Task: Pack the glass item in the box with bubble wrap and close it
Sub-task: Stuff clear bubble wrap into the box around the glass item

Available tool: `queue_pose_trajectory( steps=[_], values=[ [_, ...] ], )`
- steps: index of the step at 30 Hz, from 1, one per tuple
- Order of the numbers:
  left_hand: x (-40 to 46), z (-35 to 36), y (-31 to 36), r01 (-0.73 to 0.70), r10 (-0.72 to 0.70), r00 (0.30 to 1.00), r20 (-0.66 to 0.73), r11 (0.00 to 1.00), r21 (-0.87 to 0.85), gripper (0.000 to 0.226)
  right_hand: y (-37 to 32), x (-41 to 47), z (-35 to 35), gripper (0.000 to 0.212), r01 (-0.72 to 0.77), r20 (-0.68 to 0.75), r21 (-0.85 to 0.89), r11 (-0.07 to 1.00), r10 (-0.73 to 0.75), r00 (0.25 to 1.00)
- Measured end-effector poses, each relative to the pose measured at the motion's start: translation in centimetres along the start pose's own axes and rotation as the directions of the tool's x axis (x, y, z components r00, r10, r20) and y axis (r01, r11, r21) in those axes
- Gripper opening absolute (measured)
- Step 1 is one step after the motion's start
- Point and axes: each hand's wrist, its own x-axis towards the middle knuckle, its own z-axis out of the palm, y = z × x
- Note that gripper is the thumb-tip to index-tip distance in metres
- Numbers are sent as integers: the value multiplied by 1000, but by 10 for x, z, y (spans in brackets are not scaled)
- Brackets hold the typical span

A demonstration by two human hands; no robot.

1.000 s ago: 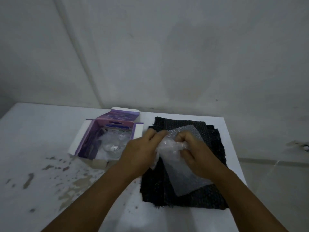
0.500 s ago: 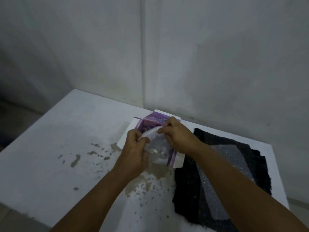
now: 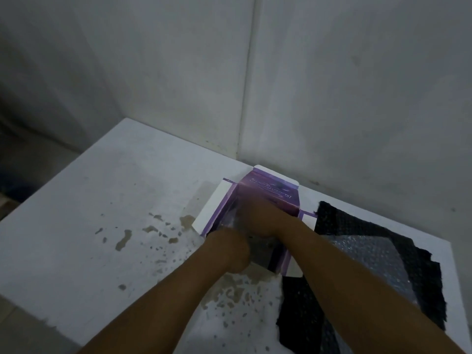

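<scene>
The purple box point(image 3: 270, 191) lies open on the white table point(image 3: 107, 200), its white flaps spread out to the sides. Both my hands are down inside it. My left hand point(image 3: 231, 249) is curled like a fist at the near left end. My right hand point(image 3: 265, 219) lies over the middle, pressed on a crumpled bubble wrap bundle point(image 3: 229, 221), of which only a pale edge shows by the left wall. The glass item is hidden under the hands and the wrap. The picture is blurred by motion.
A black woven cloth point(image 3: 421, 267) lies to the right of the box, with a flat sheet of bubble wrap point(image 3: 367, 254) on it. Brown stains point(image 3: 122, 240) mark the table to the left. Two white walls meet in a corner just behind the box.
My hands lifted the crumpled bubble wrap bundle off the black cloth, carried it left and have now lowered it into the purple box. The view has swung left and closer.
</scene>
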Motion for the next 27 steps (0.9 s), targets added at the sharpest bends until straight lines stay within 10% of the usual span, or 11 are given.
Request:
queue_pose_trajectory(
  steps=[4,9,15,23,27],
  values=[
    [5,-10,-1,-34,11,969,245,996,88,34,-2,2,1,34,-90,0,140,986,91,996],
    [-6,-2,1,100,-86,947,-310,995,28,24,-2,-18,-5,31,-63,-243,302,951,140,960],
    [-20,-12,29,-219,39,725,-688,960,-175,28,1,-81,-15,20,17,-658,347,938,231,717],
    [-15,-11,134,-527,260,578,-773,842,-111,15,52,-215,39,15,-249,-678,507,825,560,476],
    [4,10,184,-591,350,613,-708,798,-117,13,76,-273,80,18,-387,-576,595,704,710,406]
  ],
)
